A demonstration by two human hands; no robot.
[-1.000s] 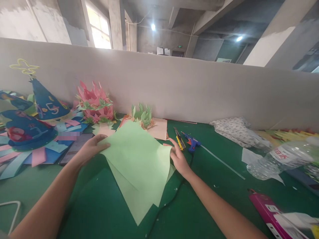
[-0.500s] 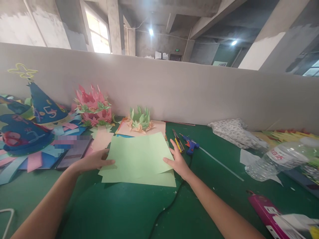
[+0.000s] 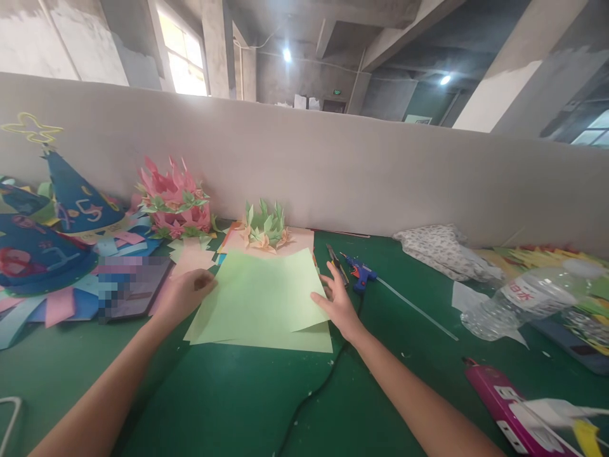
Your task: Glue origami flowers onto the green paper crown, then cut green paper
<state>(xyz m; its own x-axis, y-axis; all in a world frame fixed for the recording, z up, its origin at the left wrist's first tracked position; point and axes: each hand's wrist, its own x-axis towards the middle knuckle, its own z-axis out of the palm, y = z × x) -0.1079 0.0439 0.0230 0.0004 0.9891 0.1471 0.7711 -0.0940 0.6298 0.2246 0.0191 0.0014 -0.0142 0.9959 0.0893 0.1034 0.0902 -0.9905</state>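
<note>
Two light green paper sheets [image 3: 266, 301] lie loosely stacked and slightly askew in front of me; the upper one bows a little. My left hand [image 3: 190, 293] is at their upper left edge with its fingers curled in, pinching the edge. At the right edge, the thumb of my right hand [image 3: 340, 306] rests over the upper sheet, while the fingers curve around behind the edge. Just beyond the sheets stands a green paper crown [image 3: 266, 227] with peach flowers, on peach paper. A utility knife [image 3: 337, 261] lies close behind my right fingers, partly hidden.
A blue glue gun [image 3: 362, 276] with a long glue stick lies to the right, its cord crossing the green table [image 3: 214, 406]. Farther right are a plastic bottle [image 3: 528, 298] and a magenta power strip [image 3: 499, 403]. Pink crowns [image 3: 176, 200] and blue cone hats [image 3: 78, 197] stand left.
My left hand has slid up along the sheets' left edge, and its thumb has come off the paper's top. My right hand stays at the right edge. The view has shifted slightly.
</note>
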